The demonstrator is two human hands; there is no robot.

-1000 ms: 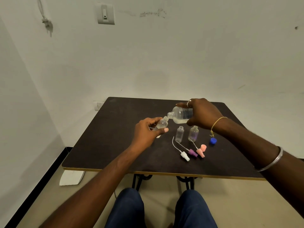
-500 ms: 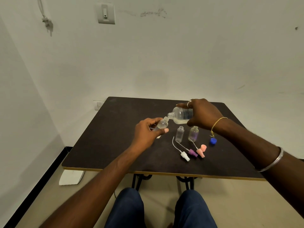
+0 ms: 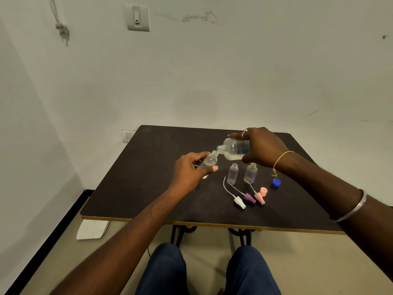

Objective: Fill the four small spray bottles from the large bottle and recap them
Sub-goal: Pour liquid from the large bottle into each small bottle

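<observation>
Gripping tipped large bottle [image 3: 234, 148] with curled right hand [image 3: 262, 145], mouth at small bottle [image 3: 210, 160] pinched in left hand [image 3: 189, 172], above table [image 3: 148, 167] centre. Dark label [image 3: 242, 146] unreadable.

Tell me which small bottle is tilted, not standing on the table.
The small bottle in the left hand, tilted toward the large bottle. The clear bottle and the purple-tinted bottle stand upright on the table.
</observation>
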